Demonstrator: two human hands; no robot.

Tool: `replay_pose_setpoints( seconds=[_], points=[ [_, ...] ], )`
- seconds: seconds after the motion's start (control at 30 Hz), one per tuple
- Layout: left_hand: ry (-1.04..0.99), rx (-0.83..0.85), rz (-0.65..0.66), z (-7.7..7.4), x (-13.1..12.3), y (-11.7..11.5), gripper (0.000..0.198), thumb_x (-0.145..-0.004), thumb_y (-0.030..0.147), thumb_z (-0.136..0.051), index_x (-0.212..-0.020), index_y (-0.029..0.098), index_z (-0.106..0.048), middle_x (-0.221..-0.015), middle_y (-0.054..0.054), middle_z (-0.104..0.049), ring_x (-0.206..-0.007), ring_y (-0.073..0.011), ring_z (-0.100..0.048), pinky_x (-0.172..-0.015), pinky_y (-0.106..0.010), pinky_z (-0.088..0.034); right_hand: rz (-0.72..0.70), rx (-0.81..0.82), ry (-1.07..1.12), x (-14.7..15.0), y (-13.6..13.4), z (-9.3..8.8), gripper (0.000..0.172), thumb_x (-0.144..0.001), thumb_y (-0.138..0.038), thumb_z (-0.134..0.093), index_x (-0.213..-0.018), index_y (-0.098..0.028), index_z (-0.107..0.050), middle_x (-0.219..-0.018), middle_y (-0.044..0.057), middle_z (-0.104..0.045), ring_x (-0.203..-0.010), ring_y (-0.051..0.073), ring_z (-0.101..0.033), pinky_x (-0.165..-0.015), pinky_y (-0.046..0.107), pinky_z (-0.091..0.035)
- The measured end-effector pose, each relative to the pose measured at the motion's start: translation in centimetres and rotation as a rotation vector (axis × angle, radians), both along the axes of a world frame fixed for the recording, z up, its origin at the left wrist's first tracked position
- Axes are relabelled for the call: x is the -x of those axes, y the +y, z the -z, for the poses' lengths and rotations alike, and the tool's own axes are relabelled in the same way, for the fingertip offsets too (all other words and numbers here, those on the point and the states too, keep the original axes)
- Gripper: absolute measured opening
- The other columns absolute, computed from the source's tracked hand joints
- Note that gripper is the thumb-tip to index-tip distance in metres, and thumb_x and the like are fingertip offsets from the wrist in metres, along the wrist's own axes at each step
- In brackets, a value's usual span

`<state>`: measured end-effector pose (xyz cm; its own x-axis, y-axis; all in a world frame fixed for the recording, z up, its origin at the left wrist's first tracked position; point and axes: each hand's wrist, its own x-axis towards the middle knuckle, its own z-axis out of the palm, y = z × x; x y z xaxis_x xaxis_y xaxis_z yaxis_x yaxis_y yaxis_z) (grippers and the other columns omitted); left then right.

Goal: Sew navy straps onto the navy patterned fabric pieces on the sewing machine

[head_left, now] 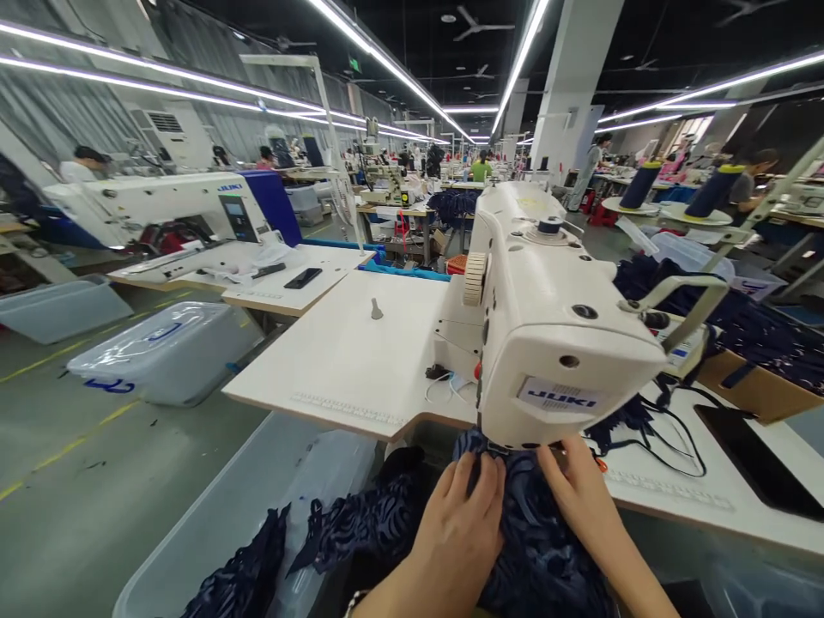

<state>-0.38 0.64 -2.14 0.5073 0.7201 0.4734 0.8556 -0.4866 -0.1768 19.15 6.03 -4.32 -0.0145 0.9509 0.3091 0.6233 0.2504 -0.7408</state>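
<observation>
A navy fabric piece [537, 532] with a swirled, ruffled surface hangs at the front of the white JUKI sewing machine [554, 343], its top edge under the machine head. My left hand [460, 519] is closed on the fabric left of the needle area, fingers bent and close together. On the other side, my right hand [576, 481] has thumb and fingers drawn together at the fabric's edge, close under the head. The machine head partly hides these fingertips. The needle and presser foot are mostly out of sight.
A clear plastic bin [212, 524] with navy pieces [248, 558] stands at lower left. On the white table [335, 352] lies a small grey tool [377, 309]. A black phone or tablet [766, 459] and a cardboard box [760, 386] of navy fabric are at right.
</observation>
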Motion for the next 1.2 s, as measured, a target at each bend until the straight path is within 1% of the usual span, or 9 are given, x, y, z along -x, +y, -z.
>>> replay_pose_setpoints(
  seconds=[0.3,0.47,0.53,0.63,0.8,0.9,0.97,1.07,1.2],
  points=[
    [0.069,0.007,0.062,-0.1,-0.1,-0.1,0.041,-0.095,0.026,-0.045,-0.131,0.010,-0.052,-0.124,-0.009,-0.059,-0.109,-0.0256,-0.053,-0.093,-0.032,-0.041,-0.099,0.428,0.057,-4.1,-1.4,3.8,0.042,-0.086,-0.060,-0.045,-0.069,-0.024,-0.057,-0.070,0.004,-0.063,-0.081,0.027,-0.061,-0.074,0.034,-0.046],
    [-0.012,0.077,0.118,0.2,0.1,0.2,0.088,-0.076,0.075,-0.051,-0.132,0.006,-0.049,-0.120,-0.013,-0.062,-0.109,-0.0283,-0.055,-0.095,-0.034,-0.044,-0.158,0.585,0.311,-4.3,-2.0,4.1,0.044,-0.083,-0.062,-0.051,-0.065,-0.021,-0.055,-0.060,-0.002,-0.054,-0.060,0.018,-0.051,-0.057,0.027,-0.042],
    [-0.115,0.096,0.170,-0.2,0.3,0.2,0.109,-0.063,0.089,-0.041,-0.131,0.005,-0.049,-0.119,-0.016,-0.062,-0.109,-0.0310,-0.056,-0.097,-0.036,-0.045,-0.072,0.495,0.410,-4.4,-2.5,3.2,0.040,-0.084,-0.059,-0.052,-0.074,-0.021,-0.056,-0.064,-0.003,-0.053,-0.062,0.015,-0.049,-0.060,0.024,-0.042],
    [-0.283,0.114,0.300,-1.3,0.1,-0.1,0.104,-0.071,0.085,-0.035,-0.138,0.005,-0.041,-0.129,-0.021,-0.055,-0.120,-0.0330,-0.052,-0.102,-0.039,-0.042,0.007,0.324,0.400,-4.3,-4.3,0.7,0.035,-0.087,-0.055,-0.051,-0.088,-0.021,-0.059,-0.068,-0.003,-0.054,-0.065,0.014,-0.050,-0.063,0.023,-0.042],
    [-0.682,0.563,0.540,-2.8,-1.0,-0.9,0.053,-0.094,0.058,-0.036,-0.128,0.020,-0.050,-0.104,-0.007,-0.069,-0.090,-0.0187,-0.067,-0.078,-0.024,-0.054,-0.500,0.056,0.127,-2.4,-8.0,-4.6,0.032,-0.092,-0.046,-0.049,-0.081,-0.020,-0.064,-0.066,0.001,-0.060,-0.062,0.014,-0.054,-0.062,0.023,-0.043],
    [-0.827,0.909,0.373,-3.4,-1.0,-0.8,0.034,-0.094,0.051,-0.044,-0.103,0.024,-0.062,-0.079,0.001,-0.070,-0.067,-0.0131,-0.066,-0.057,-0.016,-0.051,-0.581,0.066,0.059,-2.3,-7.3,-6.0,0.029,-0.095,-0.038,-0.047,-0.087,-0.020,-0.068,-0.072,0.002,-0.065,-0.067,0.013,-0.058,-0.067,0.022,-0.045],
    [-0.835,0.899,0.242,-3.5,-0.5,-0.2,0.030,-0.095,0.046,-0.044,-0.102,0.024,-0.063,-0.081,0.001,-0.070,-0.072,-0.0141,-0.067,-0.057,-0.016,-0.051,-0.503,0.139,0.050,-3.9,-4.9,-5.8,0.028,-0.095,-0.037,-0.046,-0.097,-0.020,-0.069,-0.087,0.003,-0.069,-0.079,0.014,-0.062,-0.074,0.024,-0.047],
    [-0.723,0.685,0.181,-3.2,0.0,1.1,0.028,-0.097,0.040,-0.041,-0.104,0.024,-0.063,-0.088,-0.001,-0.070,-0.078,-0.0152,-0.068,-0.063,-0.018,-0.052,0.085,0.210,0.017,-8.2,0.7,-4.3,0.032,-0.096,-0.040,-0.042,-0.093,-0.019,-0.066,-0.086,0.003,-0.069,-0.071,0.015,-0.064,-0.067,0.025,-0.051],
    [-0.408,0.265,0.154,-2.2,-0.1,2.7,0.034,-0.100,0.033,-0.032,-0.096,0.022,-0.065,-0.083,-0.003,-0.066,-0.070,-0.0169,-0.066,-0.056,-0.023,-0.050,0.434,0.212,-0.085,-13.4,8.0,-1.8,0.029,-0.099,-0.029,-0.037,-0.115,-0.015,-0.057,-0.108,0.010,-0.064,-0.082,0.018,-0.065,-0.077,0.035,-0.052]
  ],
)
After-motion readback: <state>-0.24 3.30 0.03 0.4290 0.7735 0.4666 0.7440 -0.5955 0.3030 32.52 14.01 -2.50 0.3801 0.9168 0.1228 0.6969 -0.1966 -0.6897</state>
